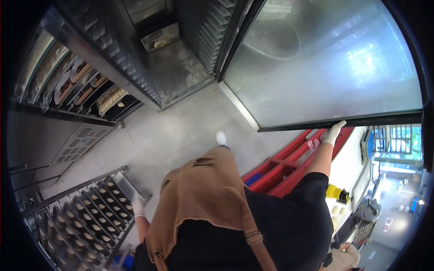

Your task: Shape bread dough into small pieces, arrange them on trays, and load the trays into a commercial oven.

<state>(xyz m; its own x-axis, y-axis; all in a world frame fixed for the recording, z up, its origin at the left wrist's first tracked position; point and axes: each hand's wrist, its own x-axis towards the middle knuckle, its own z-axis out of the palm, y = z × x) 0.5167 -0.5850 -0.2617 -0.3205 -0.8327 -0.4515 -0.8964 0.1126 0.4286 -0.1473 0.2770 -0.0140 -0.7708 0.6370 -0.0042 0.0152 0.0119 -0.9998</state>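
Two gloved hands, well apart: left hand [138, 205] at the tray rack [74, 190], which lies leftward, nearest it; right hand [334, 133], fingers extended, meets the glass door's [323, 67] edge. Neither grip can be confirmed.

We see white on the glove of our right hand [333, 134] and on that of our left hand [137, 207]. Our apron [203, 194] is tan-brown, its strap [260, 248] a redder brown, over a black shirt [289, 221]. The door [307, 72] shows us cloudy silver-grey with blue-white glare, edged in black. On the silvery rack [128, 184] we see dark trays [112, 194] patterned with rows of cream pieces [94, 197]. Our shoe [220, 138] is white, the floor [181, 133] light grey. We also see a bright red shelf unit [282, 161], a white counter [350, 156] and a yellow-and-black object [333, 191].
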